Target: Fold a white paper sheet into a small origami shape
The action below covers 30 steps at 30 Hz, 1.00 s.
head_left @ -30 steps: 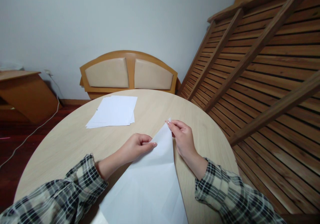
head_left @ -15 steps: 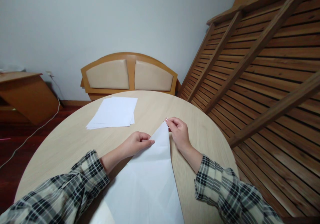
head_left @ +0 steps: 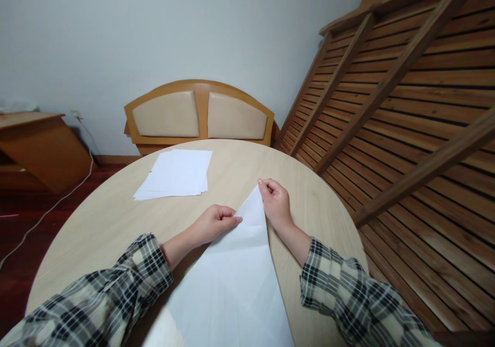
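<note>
My right hand (head_left: 276,205) pinches the folded sheet (head_left: 240,264) at its tip, at 12 o'clock. My left hand (head_left: 212,223) presses fingertips on its edge (fingers curled together); a paper stack (head_left: 176,174) lies at 10 o'clock.

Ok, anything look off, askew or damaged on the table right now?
Nothing damaged or spilled. The stack of white sheets at the far side of the round table is slightly fanned, its edges not squared. The folded sheet comes to a point under the left hand and right hand.

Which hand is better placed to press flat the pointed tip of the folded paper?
Right. The right hand already pinches the tip of the folded paper; the left hand rests lower on its left edge.
</note>
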### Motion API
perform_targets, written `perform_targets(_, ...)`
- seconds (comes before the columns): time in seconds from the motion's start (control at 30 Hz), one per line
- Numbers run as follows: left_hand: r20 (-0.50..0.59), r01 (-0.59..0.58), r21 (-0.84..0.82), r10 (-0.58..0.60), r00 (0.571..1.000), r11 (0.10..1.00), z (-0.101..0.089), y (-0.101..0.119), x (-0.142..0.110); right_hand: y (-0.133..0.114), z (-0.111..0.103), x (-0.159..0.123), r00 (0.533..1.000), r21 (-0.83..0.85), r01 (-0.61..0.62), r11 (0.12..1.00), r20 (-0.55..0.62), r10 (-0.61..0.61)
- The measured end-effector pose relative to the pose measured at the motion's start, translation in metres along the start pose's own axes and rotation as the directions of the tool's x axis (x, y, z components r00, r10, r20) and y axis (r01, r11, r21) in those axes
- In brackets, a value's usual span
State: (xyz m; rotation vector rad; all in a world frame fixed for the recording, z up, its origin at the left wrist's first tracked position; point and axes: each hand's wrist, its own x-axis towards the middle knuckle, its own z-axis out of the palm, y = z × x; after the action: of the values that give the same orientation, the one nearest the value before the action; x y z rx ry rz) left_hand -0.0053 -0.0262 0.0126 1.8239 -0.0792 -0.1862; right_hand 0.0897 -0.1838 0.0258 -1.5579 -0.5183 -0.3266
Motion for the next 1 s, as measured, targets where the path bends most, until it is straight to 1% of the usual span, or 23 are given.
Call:
perform_targets(0.1,-0.019,-0.003,-0.021,0.003,1.0,1.0,0.001,0.002,0.001,-0.002,-0.001,0.002,1.0,-0.008,-0.009,1.0,-0.013,0.009)
perform_targets(0.17,-0.054,-0.021,-0.017,0.02,0.998,1.0,0.001,0.004,0.0,-0.003,-0.003,0.002,0.995,0.051,-0.098,0.994,0.033,0.097)
perform_targets(0.2,-0.076,-0.029,-0.014,0.028,0.997,0.999,0.001,0.005,0.0,-0.003,-0.004,0.001,0.981,0.1,-0.176,0.979,0.097,0.166)
perform_targets(0.23,-0.098,-0.032,-0.016,0.03,0.995,0.999,0.0,0.006,0.0,-0.002,-0.005,-0.001,0.954,0.147,-0.265,0.953,0.187,0.237)
perform_targets(0.27,-0.119,-0.031,-0.022,0.028,0.992,0.999,0.0,0.006,0.0,-0.001,-0.006,-0.002,0.911,0.176,-0.352,0.919,0.29,0.293)
perform_targets(0.3,-0.137,-0.028,-0.029,0.024,0.99,0.999,0.0,0.007,0.001,0.0,-0.007,-0.004,0.858,0.18,-0.422,0.888,0.395,0.328)
perform_targets(0.33,-0.151,-0.027,-0.032,0.022,0.988,0.999,-0.001,0.007,0.001,0.001,-0.008,-0.007,0.811,0.161,-0.461,0.873,0.475,0.341)
perform_targets(0.37,-0.163,-0.032,-0.028,0.027,0.986,0.999,-0.001,0.007,0.002,0.003,-0.008,-0.008,0.782,0.127,-0.47,0.874,0.518,0.346)
perform_targets(0.4,-0.175,-0.041,-0.015,0.038,0.984,0.999,-0.001,0.007,0.003,0.004,-0.009,-0.01,0.779,0.098,-0.458,0.884,0.524,0.345)
perform_targets(0.43,-0.187,-0.054,0.001,0.053,0.981,0.999,-0.001,0.008,0.003,0.005,-0.008,-0.011,0.793,0.075,-0.435,0.897,0.504,0.343)
perform_targets(0.5,-0.219,-0.069,0.03,0.074,0.973,0.997,-0.001,0.009,0.004,0.005,-0.008,-0.011,0.842,0.045,-0.38,0.924,0.429,0.325)
perform_targets(0.57,-0.25,-0.057,0.041,0.066,0.966,0.998,-0.001,0.01,0.003,0.005,-0.009,-0.008,0.884,0.036,-0.333,0.942,0.36,0.299)
perform_targets(0.63,-0.254,-0.039,0.042,0.049,0.966,0.998,-0.002,0.011,0.001,0.005,-0.011,-0.005,0.91,0.043,-0.308,0.95,0.304,0.281)
perform_targets(0.73,-0.233,-0.036,0.048,0.046,0.971,0.998,-0.004,0.011,-0.001,0.006,-0.016,-0.001,0.934,0.072,-0.297,0.952,0.231,0.274)
perform_targets(0.83,-0.235,-0.032,0.057,0.044,0.971,0.998,-0.008,0.008,-0.002,0.009,-0.021,0.001,0.947,0.101,-0.285,0.953,0.183,0.263)
perform_targets(1.0,-0.219,0.009,0.074,0.007,0.976,0.997,-0.011,0.007,-0.001,0.011,-0.025,0.004,0.955,0.178,-0.292,0.94,0.103,0.277)
